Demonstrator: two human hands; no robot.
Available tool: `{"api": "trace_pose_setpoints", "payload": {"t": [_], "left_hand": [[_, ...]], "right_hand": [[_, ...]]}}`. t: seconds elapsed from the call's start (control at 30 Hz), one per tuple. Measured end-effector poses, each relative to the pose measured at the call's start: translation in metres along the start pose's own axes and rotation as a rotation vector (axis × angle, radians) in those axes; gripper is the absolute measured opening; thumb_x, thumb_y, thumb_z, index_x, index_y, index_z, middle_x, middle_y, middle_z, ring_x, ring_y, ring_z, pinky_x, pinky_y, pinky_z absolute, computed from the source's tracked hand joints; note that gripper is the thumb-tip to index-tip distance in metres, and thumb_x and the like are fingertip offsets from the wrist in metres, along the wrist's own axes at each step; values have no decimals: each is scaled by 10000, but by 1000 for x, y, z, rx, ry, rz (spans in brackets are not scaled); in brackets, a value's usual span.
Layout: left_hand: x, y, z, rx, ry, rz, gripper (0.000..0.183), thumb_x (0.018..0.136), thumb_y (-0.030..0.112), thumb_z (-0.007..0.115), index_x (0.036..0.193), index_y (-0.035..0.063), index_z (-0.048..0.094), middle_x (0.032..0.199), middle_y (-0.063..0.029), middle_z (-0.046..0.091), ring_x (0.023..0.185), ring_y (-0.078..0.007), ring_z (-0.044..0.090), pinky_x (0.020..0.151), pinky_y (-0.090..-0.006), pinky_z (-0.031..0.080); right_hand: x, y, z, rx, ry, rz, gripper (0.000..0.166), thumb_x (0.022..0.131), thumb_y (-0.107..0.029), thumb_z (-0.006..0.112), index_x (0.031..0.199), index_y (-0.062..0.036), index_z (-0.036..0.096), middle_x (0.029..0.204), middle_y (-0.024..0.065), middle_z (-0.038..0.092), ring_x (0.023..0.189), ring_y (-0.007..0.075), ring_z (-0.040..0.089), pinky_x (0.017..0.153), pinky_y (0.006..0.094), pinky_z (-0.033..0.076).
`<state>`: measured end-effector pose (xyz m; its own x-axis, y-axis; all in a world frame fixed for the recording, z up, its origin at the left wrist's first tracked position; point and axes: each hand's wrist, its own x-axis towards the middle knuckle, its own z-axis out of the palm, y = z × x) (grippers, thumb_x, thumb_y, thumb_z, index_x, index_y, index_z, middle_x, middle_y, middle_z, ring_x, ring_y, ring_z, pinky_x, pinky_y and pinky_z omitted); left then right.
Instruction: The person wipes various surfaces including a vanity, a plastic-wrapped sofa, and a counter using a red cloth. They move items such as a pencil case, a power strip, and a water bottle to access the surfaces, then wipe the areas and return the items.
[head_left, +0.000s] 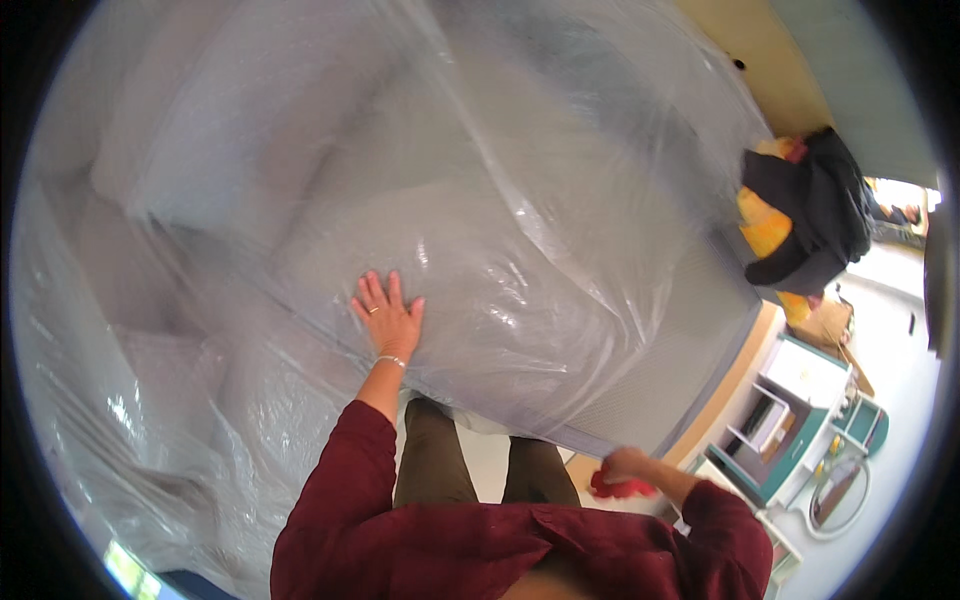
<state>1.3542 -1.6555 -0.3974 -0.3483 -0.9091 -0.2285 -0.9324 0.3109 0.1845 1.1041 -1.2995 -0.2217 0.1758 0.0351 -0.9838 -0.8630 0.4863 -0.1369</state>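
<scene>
Clear plastic sheeting (465, 225) lies in loose folds over a grey mattress (667, 367) in front of me. My left hand (388, 319) rests flat on the sheeting near the mattress's near edge, fingers spread, with nothing in it. Past the mattress's near right corner, my right hand (626, 466) is closed around a red object (621, 487). Blur hides what kind of object it is. On the right, part of the mattress shows without plastic over it.
A pale wooden bed frame edge (724, 390) runs along the mattress. Beyond it stand a white-and-teal dressing table (795, 450) and a round-framed mirror (838, 499). Black and yellow fabric (814, 214) is bunched by the bed's far right side. A cardboard box (821, 326) sits near it.
</scene>
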Motion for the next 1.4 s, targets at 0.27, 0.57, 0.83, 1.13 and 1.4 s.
{"api": "trace_pose_setpoints", "payload": {"t": [0.27, 0.57, 0.83, 1.13, 1.4], "left_hand": [[-26, 6, 2, -324, 16, 60, 662, 776, 390, 573, 1333, 127, 334, 1409, -186, 205, 1314, -365, 146, 1023, -573, 77], [-36, -45, -44, -408, 228, -90, 477, 874, 309, 428, 1318, 143, 373, 1414, -151, 224, 1309, -342, 190, 1036, -540, 42], [64, -73, -40, -193, -30, -101, 462, 875, 348, 452, 1316, 230, 381, 1423, -143, 206, 1315, -361, 145, 975, -637, 118], [36, -61, -58, -219, 32, -36, 582, 776, 271, 601, 1308, 189, 381, 1389, -197, 223, 1295, -363, 192, 997, -604, 118], [-30, -30, -59, -253, 92, -25, 632, 725, 239, 642, 1293, 157, 377, 1351, -196, 263, 1267, -348, 244, 991, -577, 160]], "right_hand": [[-18, -162, -214, 434, 981, -692, 452, 704, -258, 646, 1111, -74, 576, 1014, 194, 590, 925, 333, 570, 821, 399, 436], [115, -307, -344, -116, 1204, -533, 414, 662, -226, 650, 1055, -133, 559, 1000, 147, 521, 877, 310, 554, 671, 413, 489], [91, -132, -71, -85, 864, -280, 425, 657, -244, 668, 1056, -149, 554, 1052, 145, 482, 896, 338, 547, 703, 433, 485], [8, -31, 43, 310, 522, 324, 471, 678, -388, 599, 1105, -190, 583, 1078, 122, 578, 942, 320, 578, 795, 405, 476], [53, -117, -115, 247, 1236, -189, 444, 648, -310, 651, 1061, -168, 571, 1031, 152, 543, 891, 323, 572, 748, 407, 489]]}}
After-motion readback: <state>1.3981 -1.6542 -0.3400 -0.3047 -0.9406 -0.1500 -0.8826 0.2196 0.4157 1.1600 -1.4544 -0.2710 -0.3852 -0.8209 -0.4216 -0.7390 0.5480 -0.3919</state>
